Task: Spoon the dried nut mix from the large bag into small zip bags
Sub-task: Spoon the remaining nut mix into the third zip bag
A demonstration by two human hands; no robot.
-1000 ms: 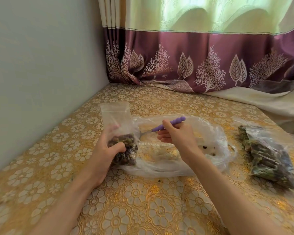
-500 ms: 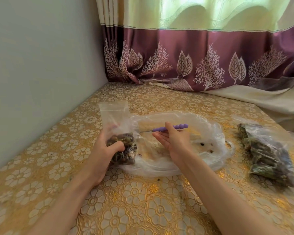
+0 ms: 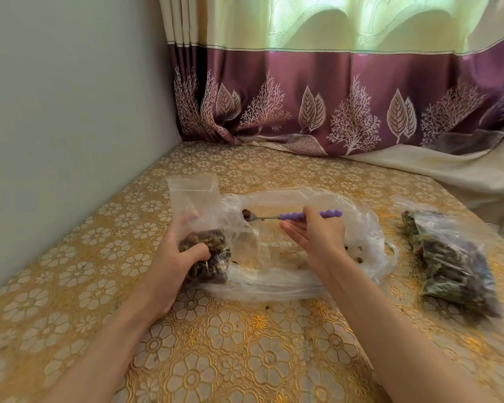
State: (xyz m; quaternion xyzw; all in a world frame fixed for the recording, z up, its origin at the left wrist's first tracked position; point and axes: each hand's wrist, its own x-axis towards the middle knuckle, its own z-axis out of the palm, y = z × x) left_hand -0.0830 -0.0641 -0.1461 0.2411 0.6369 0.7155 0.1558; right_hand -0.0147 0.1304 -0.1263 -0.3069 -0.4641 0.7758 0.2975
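Wide gold floral-patterned bench (image 3: 245, 359) fills the view, set into the corner where a grey wall meets a purple-and-cream leaf-printed curtain (image 3: 332, 106). On it, dead centre, lies the large clear crumpled plastic bag (image 3: 274, 274), nearly flat, a few dark bits of nut mix scattered inside. Off to the right, well apart, two filled small zip bags (image 3: 448, 263) of dark dried mix lie on the cloth. Left hand (image 3: 172, 257) grips a small clear zip bag (image 3: 198, 228) upright at the big bag's left edge, thumb curled round its dark, part-filled bottom. Right hand (image 3: 314, 234) hovers over the large bag, holding a purple bead-handled metal spoon (image 3: 291, 216) level, fingers extended beneath the handle. The spoon bowl carries a brown lump of mix, just beside the small bag's mouth.
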